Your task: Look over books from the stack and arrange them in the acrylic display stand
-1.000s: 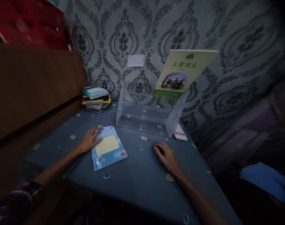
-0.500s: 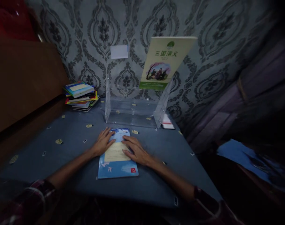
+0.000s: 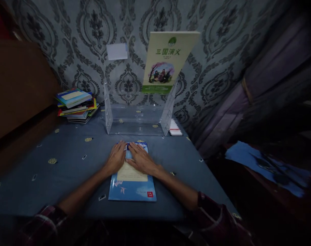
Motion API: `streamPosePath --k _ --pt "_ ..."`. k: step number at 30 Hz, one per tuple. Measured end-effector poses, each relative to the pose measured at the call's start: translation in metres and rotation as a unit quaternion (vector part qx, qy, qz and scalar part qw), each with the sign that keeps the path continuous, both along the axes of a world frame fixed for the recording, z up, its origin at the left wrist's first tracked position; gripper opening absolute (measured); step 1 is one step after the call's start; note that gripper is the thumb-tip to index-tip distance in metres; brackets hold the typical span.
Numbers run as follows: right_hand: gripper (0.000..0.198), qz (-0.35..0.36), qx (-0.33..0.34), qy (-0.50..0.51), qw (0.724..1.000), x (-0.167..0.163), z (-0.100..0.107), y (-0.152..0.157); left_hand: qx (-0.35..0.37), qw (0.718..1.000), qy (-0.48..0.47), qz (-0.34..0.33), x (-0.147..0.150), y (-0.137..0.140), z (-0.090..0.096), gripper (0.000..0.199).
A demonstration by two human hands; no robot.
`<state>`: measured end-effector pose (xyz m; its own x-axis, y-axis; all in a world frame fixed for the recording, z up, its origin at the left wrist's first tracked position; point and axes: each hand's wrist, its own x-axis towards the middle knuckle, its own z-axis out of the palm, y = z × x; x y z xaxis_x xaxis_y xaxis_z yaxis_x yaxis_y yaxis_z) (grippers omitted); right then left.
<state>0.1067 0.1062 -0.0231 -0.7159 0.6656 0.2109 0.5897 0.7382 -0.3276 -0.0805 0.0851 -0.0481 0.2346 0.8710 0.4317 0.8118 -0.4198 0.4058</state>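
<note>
A blue book [image 3: 135,189] with a cream text panel lies flat on the cloth-covered table near its front edge. My left hand [image 3: 116,158] rests on the book's upper left part, fingers stretched out. Across the upper middle of the cover lies my right hand [image 3: 140,159], open and palm down. The two hands are close together near the book's top end and cover part of its surface.
Behind the book stands a clear acrylic rack [image 3: 135,128], with a cream and green book [image 3: 161,65] upright on its upper right. A stack of books [image 3: 77,106] sits at the back left. A white pixelated item [image 3: 175,128] lies right of the rack.
Both hands have slid towards the top of the book and come closer together. The camera view has shifted a little to the right.
</note>
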Motion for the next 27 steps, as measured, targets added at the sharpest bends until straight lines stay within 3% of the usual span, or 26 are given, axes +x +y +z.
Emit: streamPosePath --k 7,13,20,27 --pt "0.075 -0.084 -0.007 -0.013 0.996 0.027 -0.006 -0.004 -0.024 0.999 0.024 0.022 0.000 -0.003 0.008 0.041" --pt "0.075 -0.142 -0.032 -0.039 0.989 0.027 0.003 -0.010 -0.017 0.999 0.026 0.029 0.000 -0.003 0.009 0.040" --pt "0.076 -0.147 -0.035 -0.031 0.988 0.027 0.003 -0.008 -0.039 0.998 0.028 0.040 -0.006 0.000 0.016 0.041" --pt "0.065 -0.139 -0.031 -0.007 0.990 0.034 0.001 0.000 -0.043 0.998 -0.017 0.035 -0.019 0.009 0.016 0.038"
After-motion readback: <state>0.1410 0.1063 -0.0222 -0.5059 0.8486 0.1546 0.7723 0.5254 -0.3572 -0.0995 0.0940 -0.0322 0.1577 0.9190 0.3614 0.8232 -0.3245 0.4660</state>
